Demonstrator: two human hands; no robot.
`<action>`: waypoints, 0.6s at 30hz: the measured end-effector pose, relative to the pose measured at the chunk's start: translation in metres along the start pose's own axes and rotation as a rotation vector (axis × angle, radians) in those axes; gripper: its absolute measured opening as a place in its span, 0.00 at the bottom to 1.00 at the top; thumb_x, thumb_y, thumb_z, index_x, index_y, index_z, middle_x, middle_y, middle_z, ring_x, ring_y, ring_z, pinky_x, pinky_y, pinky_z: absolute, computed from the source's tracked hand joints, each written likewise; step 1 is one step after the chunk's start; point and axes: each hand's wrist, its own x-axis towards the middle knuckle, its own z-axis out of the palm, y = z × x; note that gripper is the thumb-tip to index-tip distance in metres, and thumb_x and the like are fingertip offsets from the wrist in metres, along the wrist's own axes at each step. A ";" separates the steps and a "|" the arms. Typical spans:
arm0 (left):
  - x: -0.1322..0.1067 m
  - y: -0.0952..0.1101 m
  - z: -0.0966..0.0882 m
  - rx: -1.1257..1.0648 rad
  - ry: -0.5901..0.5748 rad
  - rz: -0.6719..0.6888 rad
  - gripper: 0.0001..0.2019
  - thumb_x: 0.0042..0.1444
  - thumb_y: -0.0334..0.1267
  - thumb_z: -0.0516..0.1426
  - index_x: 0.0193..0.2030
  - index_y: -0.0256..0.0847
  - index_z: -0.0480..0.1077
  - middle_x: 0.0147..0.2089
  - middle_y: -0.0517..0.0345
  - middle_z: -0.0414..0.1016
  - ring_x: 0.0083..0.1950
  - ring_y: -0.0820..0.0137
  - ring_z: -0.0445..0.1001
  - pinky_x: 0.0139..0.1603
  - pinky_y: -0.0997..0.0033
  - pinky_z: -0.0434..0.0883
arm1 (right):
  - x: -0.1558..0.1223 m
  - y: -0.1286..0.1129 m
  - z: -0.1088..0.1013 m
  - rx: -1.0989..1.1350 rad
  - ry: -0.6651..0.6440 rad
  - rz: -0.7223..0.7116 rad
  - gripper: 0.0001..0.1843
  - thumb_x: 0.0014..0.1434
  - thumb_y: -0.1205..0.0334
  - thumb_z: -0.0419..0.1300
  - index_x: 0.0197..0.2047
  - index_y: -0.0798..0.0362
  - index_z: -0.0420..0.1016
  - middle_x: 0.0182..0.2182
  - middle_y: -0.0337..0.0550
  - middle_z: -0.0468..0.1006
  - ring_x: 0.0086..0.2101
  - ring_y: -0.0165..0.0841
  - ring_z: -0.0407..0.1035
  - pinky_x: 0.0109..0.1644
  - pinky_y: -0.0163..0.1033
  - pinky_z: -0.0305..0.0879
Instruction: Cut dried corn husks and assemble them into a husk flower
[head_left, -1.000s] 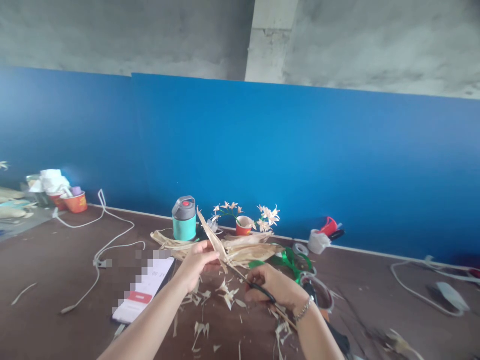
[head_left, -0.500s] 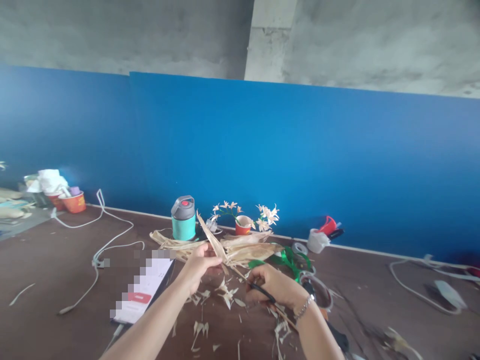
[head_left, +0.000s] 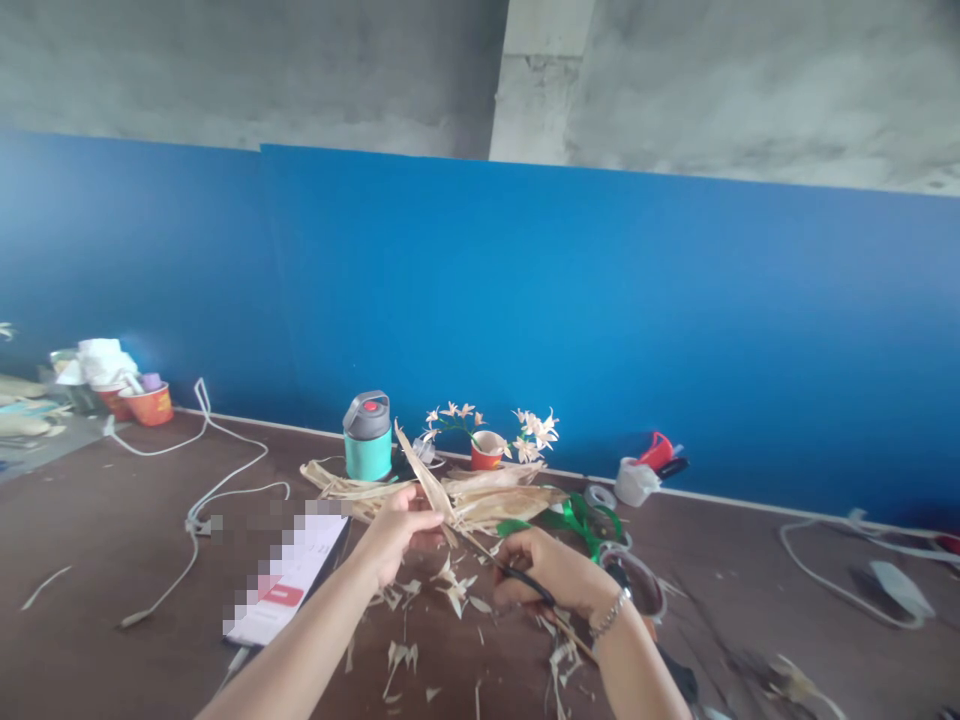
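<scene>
My left hand pinches a long, pale dried corn husk between thumb and fingers, its pointed end slanting up and to the left. In my right hand is a pair of scissors with black handles; the blades point up-left at the lower end of the husk. Whether the blades touch the husk, I cannot tell. A thin tan strip shows below my right hand. Beneath both hands lie pale husk petals and several scraps. More dried husks are heaped just behind.
A turquoise flask and a red paper cup with husk flowers stand by the blue partition. Green ribbon, a tape roll and a white cup are to the right. A phone and white cables lie left.
Both hands stay in nearly the same place, with the husk and scissors still held. The scissors have shifted very slightly.
</scene>
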 end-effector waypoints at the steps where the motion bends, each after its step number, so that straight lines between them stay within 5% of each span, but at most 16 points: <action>1: 0.000 0.000 0.000 -0.003 0.000 -0.001 0.15 0.37 0.30 0.64 0.36 0.37 0.70 0.32 0.55 0.76 0.29 0.69 0.75 0.29 0.72 0.72 | 0.000 0.000 0.000 -0.003 0.003 -0.003 0.13 0.41 0.58 0.67 0.30 0.56 0.73 0.13 0.31 0.67 0.12 0.21 0.57 0.12 0.24 0.50; 18: 0.003 -0.004 -0.001 0.007 0.064 -0.005 0.14 0.36 0.30 0.64 0.34 0.36 0.71 0.32 0.54 0.76 0.31 0.67 0.76 0.34 0.69 0.71 | 0.001 0.002 -0.001 -0.026 0.022 0.068 0.21 0.39 0.59 0.69 0.36 0.55 0.67 0.15 0.32 0.71 0.11 0.23 0.59 0.13 0.26 0.54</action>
